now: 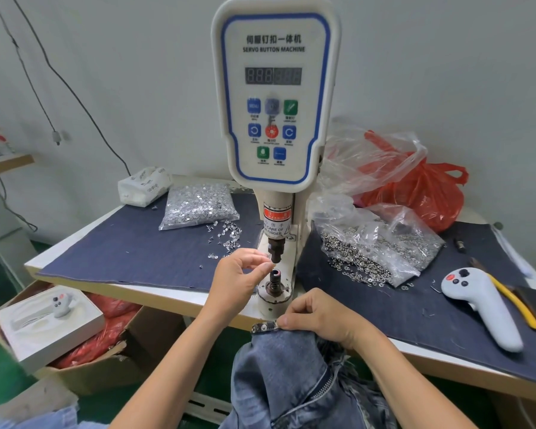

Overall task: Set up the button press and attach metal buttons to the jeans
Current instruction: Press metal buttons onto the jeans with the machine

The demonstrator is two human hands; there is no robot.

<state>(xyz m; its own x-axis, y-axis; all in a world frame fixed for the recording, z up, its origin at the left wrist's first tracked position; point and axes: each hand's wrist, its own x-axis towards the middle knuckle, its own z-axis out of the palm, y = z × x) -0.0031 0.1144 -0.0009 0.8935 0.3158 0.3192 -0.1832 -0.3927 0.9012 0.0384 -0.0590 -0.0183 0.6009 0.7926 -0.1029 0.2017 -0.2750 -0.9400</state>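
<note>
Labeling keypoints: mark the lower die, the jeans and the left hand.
lower die (274, 278): head view, on its dark upright stem.
jeans (279, 366): head view, on the denim below the waistband.
left hand (235, 278): head view, on the back of the hand.

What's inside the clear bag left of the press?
The clear bag holds a heap of silver tacks, some spilled onto the denim mat. What lies beneath the heap is hidden.
</note>
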